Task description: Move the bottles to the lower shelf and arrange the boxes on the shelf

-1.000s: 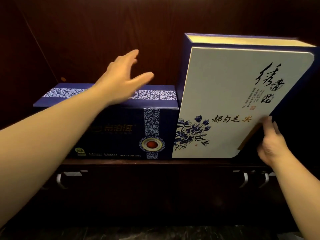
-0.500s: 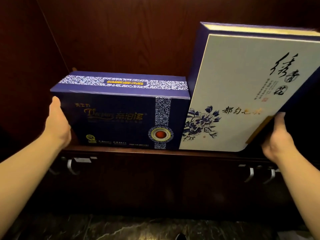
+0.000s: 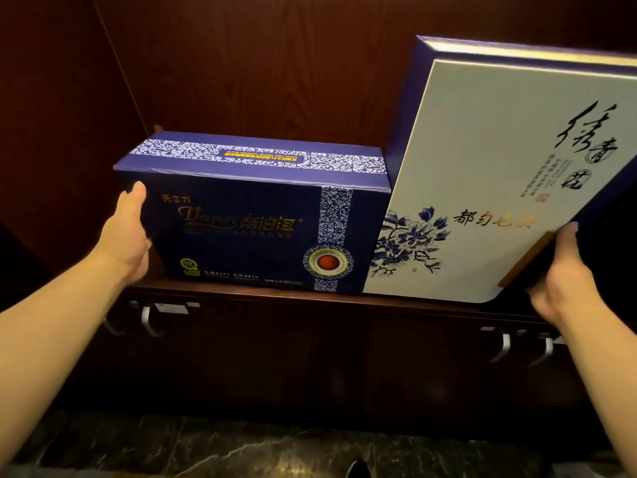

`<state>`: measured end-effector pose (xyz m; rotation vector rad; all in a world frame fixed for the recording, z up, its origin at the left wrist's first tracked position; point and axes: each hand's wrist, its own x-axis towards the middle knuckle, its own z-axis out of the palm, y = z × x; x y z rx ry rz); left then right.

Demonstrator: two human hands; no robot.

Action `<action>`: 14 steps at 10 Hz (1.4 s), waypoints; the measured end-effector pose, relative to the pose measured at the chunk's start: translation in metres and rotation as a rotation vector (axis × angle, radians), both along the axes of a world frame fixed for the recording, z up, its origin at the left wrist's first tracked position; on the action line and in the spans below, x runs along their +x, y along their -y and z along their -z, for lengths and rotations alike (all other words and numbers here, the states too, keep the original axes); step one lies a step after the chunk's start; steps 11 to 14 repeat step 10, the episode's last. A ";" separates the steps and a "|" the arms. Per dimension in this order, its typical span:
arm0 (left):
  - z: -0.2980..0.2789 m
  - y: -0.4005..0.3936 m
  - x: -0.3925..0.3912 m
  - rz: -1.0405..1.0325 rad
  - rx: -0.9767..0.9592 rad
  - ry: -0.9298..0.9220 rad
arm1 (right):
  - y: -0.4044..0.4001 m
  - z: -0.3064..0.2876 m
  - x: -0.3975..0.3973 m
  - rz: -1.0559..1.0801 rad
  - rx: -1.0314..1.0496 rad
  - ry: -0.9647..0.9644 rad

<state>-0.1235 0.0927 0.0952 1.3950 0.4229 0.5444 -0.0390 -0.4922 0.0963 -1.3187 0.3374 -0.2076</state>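
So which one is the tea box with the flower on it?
Look at the dark wooden shelf: two boxes stand on it side by side. The tea box is the taller one on the right, steadied by the right hand. Unlike the low dark blue box beside it, its front is white with a blue flower and brush lettering.

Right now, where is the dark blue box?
In the head view, the dark blue box stands left on the shelf, touching the white box, left hand on its left end.
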 end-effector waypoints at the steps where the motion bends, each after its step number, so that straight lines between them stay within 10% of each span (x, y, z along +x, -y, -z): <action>1: -0.001 -0.001 0.004 0.006 -0.002 -0.005 | 0.000 0.000 -0.002 0.024 0.012 -0.017; 6: -0.007 0.006 0.005 -0.026 -0.038 -0.011 | 0.001 -0.003 -0.004 0.020 0.028 -0.033; 10: -0.018 -0.003 -0.048 -0.183 0.465 -0.157 | -0.009 0.013 -0.075 0.155 -0.186 -0.052; 14: -0.018 -0.003 -0.048 -0.183 0.465 -0.157 | -0.009 0.013 -0.075 0.155 -0.186 -0.052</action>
